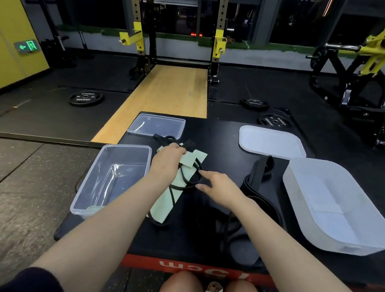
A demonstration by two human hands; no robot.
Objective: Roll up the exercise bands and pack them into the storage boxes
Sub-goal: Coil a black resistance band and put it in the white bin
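Observation:
A pale green flat band (165,206) lies on the black platform (212,135), tangled with a thin black tube band (188,179). My left hand (167,161) presses down on the upper end of the green band, fingers curled over it. My right hand (218,187) hovers beside the black loop, fingers spread, touching or nearly touching it. A wide black band (258,172) lies to the right, and more black bands (233,236) are heaped near the front edge. A clear storage box (89,198) stands at the left, a white one (300,211) at the right.
The clear lid (158,125) and white lid (270,141) lie at the back of the platform. Weight plates (85,98) rest on the floor beyond. A squat rack (177,39) stands behind on a wooden lane. My knees are below the platform's red front edge.

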